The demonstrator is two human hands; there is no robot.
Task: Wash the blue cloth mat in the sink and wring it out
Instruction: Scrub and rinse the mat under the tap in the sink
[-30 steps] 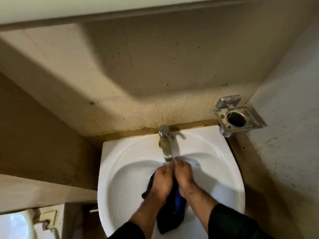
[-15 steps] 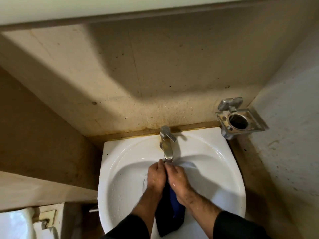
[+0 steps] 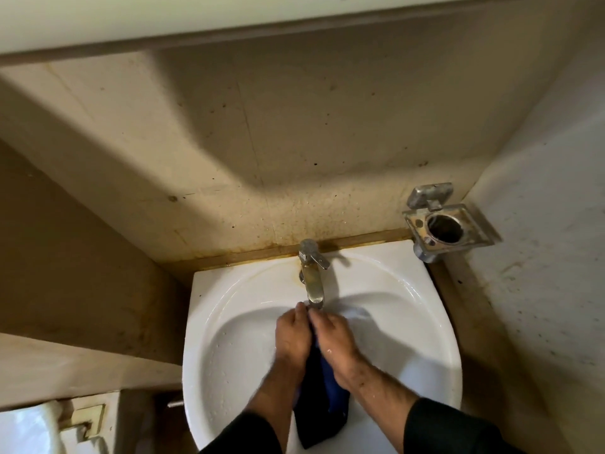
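Note:
A white sink (image 3: 409, 322) fills the lower middle of the head view, with a metal tap (image 3: 312, 283) at its back. Just below the tap's spout, my left hand (image 3: 293, 335) and my right hand (image 3: 334, 339) are pressed side by side, both gripping the top of the blue cloth mat (image 3: 322, 404). The wet, dark mat hangs down between my forearms toward the sink's front rim. Its upper end is hidden inside my fingers.
A metal tumbler holder (image 3: 445, 226) is fixed to the wall at the sink's back right corner. Stained walls close in behind and on both sides. A white fixture (image 3: 29, 430) shows at the bottom left.
Both hands have shifted slightly left and toward the spout, still bunching the mat. The fold of cloth that stuck out left of my left hand is now gone from sight.

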